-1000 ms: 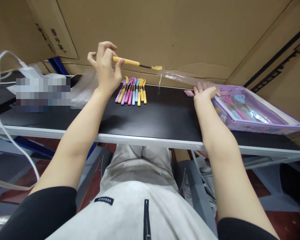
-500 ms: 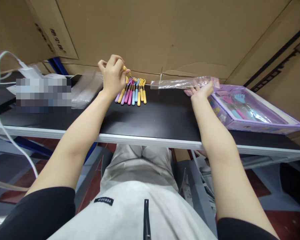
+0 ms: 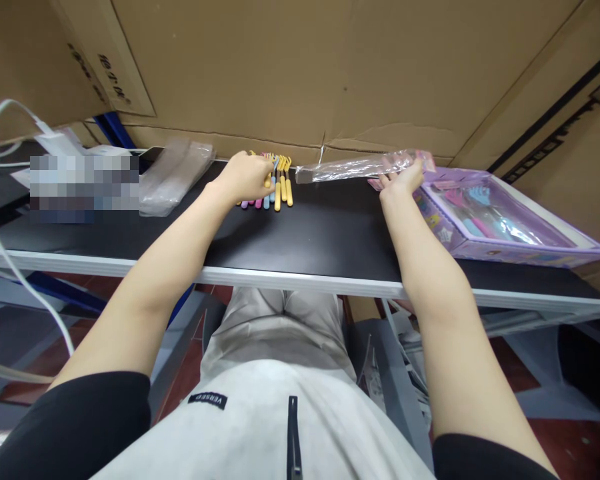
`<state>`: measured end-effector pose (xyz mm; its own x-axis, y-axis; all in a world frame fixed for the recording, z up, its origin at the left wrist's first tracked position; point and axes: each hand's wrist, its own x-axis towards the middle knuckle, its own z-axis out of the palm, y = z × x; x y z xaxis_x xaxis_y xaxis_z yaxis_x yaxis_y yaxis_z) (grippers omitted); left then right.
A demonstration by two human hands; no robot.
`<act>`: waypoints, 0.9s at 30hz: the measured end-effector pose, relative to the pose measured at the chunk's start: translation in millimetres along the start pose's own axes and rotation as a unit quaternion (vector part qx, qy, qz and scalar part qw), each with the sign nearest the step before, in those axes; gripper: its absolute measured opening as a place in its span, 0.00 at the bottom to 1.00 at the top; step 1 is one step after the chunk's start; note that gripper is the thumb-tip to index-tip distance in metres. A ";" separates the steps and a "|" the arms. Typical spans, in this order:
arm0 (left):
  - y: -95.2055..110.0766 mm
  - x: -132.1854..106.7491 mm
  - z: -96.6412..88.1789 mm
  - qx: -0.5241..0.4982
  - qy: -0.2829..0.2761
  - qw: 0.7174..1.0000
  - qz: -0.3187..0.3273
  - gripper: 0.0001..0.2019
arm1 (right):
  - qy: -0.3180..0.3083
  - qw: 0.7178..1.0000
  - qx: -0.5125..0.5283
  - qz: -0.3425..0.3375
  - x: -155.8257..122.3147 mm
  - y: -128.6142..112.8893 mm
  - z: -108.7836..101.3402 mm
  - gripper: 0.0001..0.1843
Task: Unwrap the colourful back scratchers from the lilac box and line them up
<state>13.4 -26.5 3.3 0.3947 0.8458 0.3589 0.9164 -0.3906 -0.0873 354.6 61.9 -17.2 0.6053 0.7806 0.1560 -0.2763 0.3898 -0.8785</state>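
My left hand [image 3: 246, 177] is closed on a yellow-handled back scratcher [image 3: 268, 181], above the left part of a row of back scratchers. These have slim handles in yellow, blue, pink and purple, and small claw-shaped heads. The yellow ones at the right end [image 3: 283, 190] show plainly, while my hand covers much of the left end. Farther right, my right hand [image 3: 403, 181] grips one end of a long clear plastic bag [image 3: 350, 168], which stretches left toward the row. A pink printed card shows at the bag's right end.
An open purple display box [image 3: 520, 252] with pink and blue claw-headed scratchers stands at the right. More clear bags [image 3: 177, 180] lie left of the row. A white cable [image 3: 10, 253] hangs over the front edge at the left. Cardboard [image 3: 280, 73] walls the back.
My left hand has come down and to the right with the yellow back scratcher, from above the row onto its left part. My right hand and the bag have shifted slightly left.
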 end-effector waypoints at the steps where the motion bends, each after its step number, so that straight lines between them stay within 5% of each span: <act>1: 4.1 -0.4 0.9 0.011 -0.013 1.000 -0.004 0.15 | 0.011 1.000 0.011 0.013 -0.6 -0.2 0.9 0.19; 7: 23.8 -2.7 6.6 0.008 -0.052 0.999 -0.011 0.21 | 0.043 0.997 0.042 0.055 -10.3 -4.5 6.6 0.16; 14: 38.7 -5.3 14.6 -0.010 -0.023 0.999 -0.045 0.26 | 0.026 0.998 0.014 0.050 -22.5 -11.5 8.8 0.15; 27: 25.3 -3.4 28.2 0.039 -0.080 0.996 -0.028 0.26 | 0.032 0.998 0.020 0.059 -19.0 -8.4 8.7 0.15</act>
<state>37.2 -28.9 -26.3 0.3425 0.9152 0.2126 0.9373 -0.3171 -0.1449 338.9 48.0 -8.8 0.6132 0.7896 0.0231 -0.3772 0.3184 -0.8697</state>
